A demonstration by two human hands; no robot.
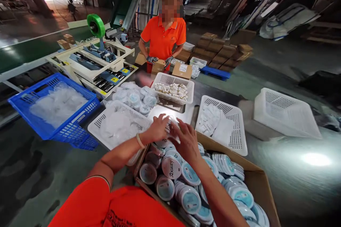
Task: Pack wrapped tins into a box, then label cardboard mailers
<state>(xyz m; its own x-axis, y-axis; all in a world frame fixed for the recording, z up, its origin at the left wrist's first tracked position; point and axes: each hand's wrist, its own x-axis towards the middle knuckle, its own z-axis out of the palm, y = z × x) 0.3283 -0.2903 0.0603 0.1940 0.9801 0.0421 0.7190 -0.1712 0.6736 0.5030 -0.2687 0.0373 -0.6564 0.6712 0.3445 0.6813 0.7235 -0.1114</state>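
My left hand point(159, 127) and my right hand point(185, 139) are raised close together above the far edge of a cardboard box point(262, 184). A small clear item point(172, 124) shows between their fingers, too blurred to name. The fingers of both hands are bent round it. Below them the box holds many round flat packs point(172, 166) with white and pale blue faces. To the left stands a white basket point(93, 127) of clear plastic bags point(117, 126). On the right, another white basket point(238, 127) holds white packets point(210, 118).
A white basket point(190, 92) of small packets and a heap of bagged discs point(134, 97) lie beyond. A blue crate point(50, 134) is left. Opposite, a person in orange point(165, 39) holds a small carton point(158, 66). A white bin point(287, 113) stands right.
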